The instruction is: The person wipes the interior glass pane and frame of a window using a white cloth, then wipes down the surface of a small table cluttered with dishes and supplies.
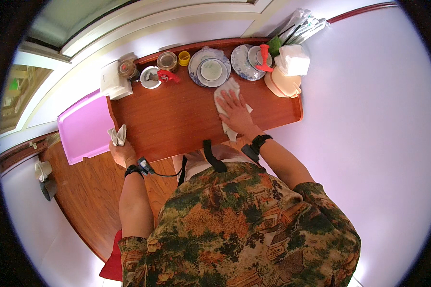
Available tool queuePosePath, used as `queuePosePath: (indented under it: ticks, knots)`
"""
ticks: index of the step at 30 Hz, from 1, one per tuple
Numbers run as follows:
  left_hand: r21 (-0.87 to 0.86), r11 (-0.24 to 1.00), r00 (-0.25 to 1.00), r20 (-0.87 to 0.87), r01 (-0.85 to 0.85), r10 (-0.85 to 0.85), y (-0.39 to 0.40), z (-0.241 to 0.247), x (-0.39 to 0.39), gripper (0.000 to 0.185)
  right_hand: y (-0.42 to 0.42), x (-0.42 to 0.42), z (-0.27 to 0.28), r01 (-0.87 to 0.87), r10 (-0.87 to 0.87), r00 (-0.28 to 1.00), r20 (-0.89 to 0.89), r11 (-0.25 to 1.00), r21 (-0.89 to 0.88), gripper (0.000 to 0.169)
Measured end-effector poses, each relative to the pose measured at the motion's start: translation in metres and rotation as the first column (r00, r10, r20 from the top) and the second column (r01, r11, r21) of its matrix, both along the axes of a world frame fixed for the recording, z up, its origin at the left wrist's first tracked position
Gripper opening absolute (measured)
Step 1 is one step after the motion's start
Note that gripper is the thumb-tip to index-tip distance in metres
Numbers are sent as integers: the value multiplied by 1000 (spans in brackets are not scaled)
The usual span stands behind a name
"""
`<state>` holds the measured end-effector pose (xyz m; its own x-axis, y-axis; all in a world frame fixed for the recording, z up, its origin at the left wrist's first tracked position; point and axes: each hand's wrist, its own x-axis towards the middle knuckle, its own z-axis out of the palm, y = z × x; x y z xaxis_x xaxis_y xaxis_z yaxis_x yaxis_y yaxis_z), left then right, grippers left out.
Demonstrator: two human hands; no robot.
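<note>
My right hand (236, 114) lies flat, fingers spread, on a white cloth (231, 86) on the reddish-brown wooden table (165, 125). Just beyond the cloth stands a stack of blue-and-white dishes (211, 70). My left hand (123, 152) is closed round a crumpled whitish cloth (117, 135) at the table's left front corner, beside a pink tray (84, 125). The cloth sticks up above the fingers. How much of it lies inside the hand is hidden.
Along the back edge stand a tissue box (113, 80), glass jars (167, 61), a white ashtray (151, 77), a yellow cup (184, 58), wrapped dishes (246, 62) with a red object (264, 59), and a peach-coloured container (282, 83). White wall panels border the table's right side.
</note>
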<state>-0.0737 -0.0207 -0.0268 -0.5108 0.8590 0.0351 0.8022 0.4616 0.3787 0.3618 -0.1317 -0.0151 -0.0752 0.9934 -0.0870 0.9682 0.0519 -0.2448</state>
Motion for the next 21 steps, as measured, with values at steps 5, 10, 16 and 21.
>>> queuePosePath:
  ticks: [5,10,16,21]
  knots:
    - [36,999,999,32,34,-35,-2,-1,-1,37,-28,54,-13,309,-313,947,72,949,55,61]
    - [29,1000,999,43,11,-12,-1,1,1,39,-79,97,-14,455,-456,889,47,890,38,57]
    - [18,1000,1000,4,25,-25,-1,0,0,44,-124,137,-21,623,-633,766,106,773,118,56]
    - [59,998,999,11,33,-33,1,-9,-5,40,-166,143,-15,758,-768,633,100,641,123,49]
